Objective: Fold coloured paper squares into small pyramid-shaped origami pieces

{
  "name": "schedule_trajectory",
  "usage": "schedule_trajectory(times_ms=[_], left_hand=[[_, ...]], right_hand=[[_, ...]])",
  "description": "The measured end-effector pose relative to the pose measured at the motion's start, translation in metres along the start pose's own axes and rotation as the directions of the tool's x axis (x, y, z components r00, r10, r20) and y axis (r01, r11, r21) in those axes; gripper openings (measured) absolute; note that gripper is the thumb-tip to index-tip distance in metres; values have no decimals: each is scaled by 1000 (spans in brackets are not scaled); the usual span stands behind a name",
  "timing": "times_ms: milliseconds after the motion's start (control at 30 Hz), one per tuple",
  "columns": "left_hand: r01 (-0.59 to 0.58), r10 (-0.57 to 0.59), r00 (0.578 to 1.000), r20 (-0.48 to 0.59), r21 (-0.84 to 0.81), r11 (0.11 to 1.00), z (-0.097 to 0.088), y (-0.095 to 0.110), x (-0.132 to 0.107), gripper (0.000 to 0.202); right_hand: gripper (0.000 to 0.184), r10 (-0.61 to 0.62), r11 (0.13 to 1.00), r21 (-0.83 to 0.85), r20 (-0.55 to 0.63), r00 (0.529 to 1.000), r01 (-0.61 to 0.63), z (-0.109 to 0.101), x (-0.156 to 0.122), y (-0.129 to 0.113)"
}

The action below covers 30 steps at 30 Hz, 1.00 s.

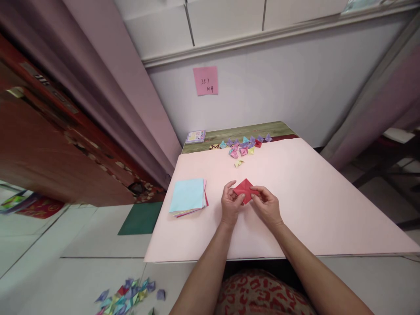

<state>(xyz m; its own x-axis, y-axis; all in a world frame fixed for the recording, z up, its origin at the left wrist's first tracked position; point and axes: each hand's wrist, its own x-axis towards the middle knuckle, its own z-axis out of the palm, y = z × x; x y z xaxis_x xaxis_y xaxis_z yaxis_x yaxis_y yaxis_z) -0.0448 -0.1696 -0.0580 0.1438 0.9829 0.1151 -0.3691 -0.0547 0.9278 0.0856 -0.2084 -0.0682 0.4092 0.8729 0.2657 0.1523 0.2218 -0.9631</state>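
Note:
A red square of origami paper [245,186], creased and folded into a small diamond, is held between both hands just above the pink table cover. My left hand [231,202] pinches its left corner, thumb on top near the lower edge. My right hand [267,203] grips the right corner with thumb and forefinger. Beyond the hands lies a yellow folded paper piece [239,163]. Left of my left hand rests a stack of square paper sheets [187,195], light blue on top, with pink, red and yellow edges showing.
Several folded paper pieces [243,151] in purple, pink, blue and red cluster at the table's far side. A small printed packet [196,136] sits at the far left corner. More folded pieces [126,295] lie on the floor at lower left. A pink note [205,81] hangs on the wall.

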Motion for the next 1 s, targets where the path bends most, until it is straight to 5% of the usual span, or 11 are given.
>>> schedule_trajectory(times_ms=[200,467,800,1000], left_hand=[[-10,9,1000,12,67,998,0,0,-1,30],[56,-56,998,-15,52,997,0,-1,0,33],[-133,155,987,-50,294,946,-4,-1,2,17],[115,-117,991,56,43,992,-1,0,0,44]], right_hand=[[36,-55,996,-73,32,998,58,-1,2,2],[21,-51,991,-125,-19,999,48,0,2,5],[19,-65,995,-80,-63,996,60,1,3,0],[23,52,998,20,-24,998,-52,1,1,-5]])
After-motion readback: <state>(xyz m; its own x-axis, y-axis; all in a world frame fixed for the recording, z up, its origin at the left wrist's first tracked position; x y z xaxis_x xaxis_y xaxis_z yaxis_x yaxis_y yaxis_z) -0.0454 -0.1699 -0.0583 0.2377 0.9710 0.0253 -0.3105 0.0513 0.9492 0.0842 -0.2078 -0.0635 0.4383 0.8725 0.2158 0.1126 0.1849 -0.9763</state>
